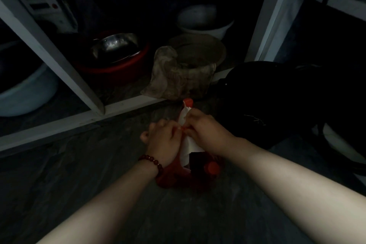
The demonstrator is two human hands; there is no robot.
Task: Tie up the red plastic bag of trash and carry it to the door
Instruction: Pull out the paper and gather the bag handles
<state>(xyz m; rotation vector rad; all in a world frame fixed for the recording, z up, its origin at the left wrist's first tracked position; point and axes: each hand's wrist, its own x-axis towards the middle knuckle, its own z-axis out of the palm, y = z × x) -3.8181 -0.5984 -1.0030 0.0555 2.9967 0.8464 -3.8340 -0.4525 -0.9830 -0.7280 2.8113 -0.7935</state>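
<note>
The red plastic bag [174,176] sits on the dark floor in the middle of the view, with white paper and a red-capped item showing through its open top. My left hand [162,140], a red bead bracelet on its wrist, pinches one red handle of the bag. Close beside it, my right hand [206,130] pinches the other handle, and a red strip [188,103] sticks up past its fingers. The two hands meet just above the bag's mouth. The fingertips and the knot area are mostly hidden.
A white cabinet frame [65,65] stands open ahead. Inside are a metal bowl [114,45] in a red basin, a cloth-draped pot [190,65] and white basins [204,20]. A black bag [277,93] lies at the right, close to my right arm.
</note>
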